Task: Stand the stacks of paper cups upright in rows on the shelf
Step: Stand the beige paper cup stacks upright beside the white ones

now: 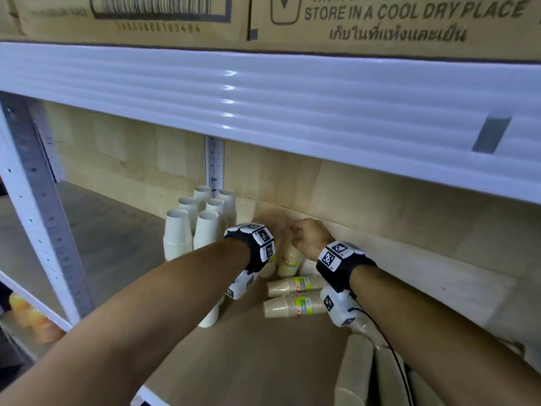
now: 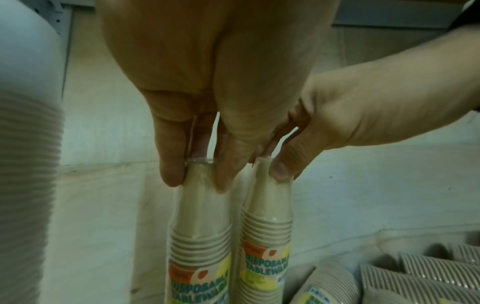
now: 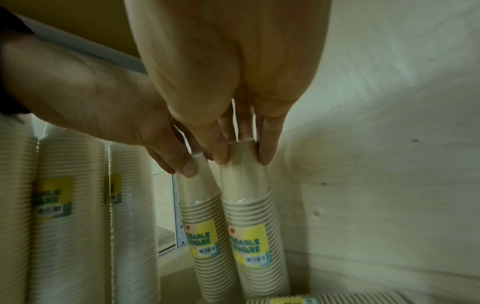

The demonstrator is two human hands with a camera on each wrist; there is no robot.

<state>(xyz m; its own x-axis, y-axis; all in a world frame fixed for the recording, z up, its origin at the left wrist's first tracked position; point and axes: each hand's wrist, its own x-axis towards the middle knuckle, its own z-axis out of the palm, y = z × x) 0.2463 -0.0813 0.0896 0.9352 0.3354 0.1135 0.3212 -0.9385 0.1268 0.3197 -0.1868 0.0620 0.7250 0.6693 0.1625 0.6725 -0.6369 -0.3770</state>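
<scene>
Two wrapped stacks of tan paper cups with yellow labels stand side by side near the shelf's back wall. My left hand (image 2: 198, 179) pinches the top of the left stack (image 2: 201, 226), and in the head view this hand (image 1: 276, 232) is blurred. My right hand (image 3: 242, 159) grips the top of the right stack (image 3: 249, 207), also seen from above (image 1: 289, 260). Left of them, several white cup stacks (image 1: 199, 221) stand upright in two rows. Two more labelled stacks (image 1: 295, 294) lie flat in front of my hands.
A white cup stack (image 1: 210, 315) lies under my left forearm. Ribbed stacks (image 1: 354, 367) lie at the shelf's front right. The white shelf beam (image 1: 263, 112) hangs low overhead, with cardboard boxes (image 1: 380, 19) above. A metal post (image 1: 35, 200) bounds the left side.
</scene>
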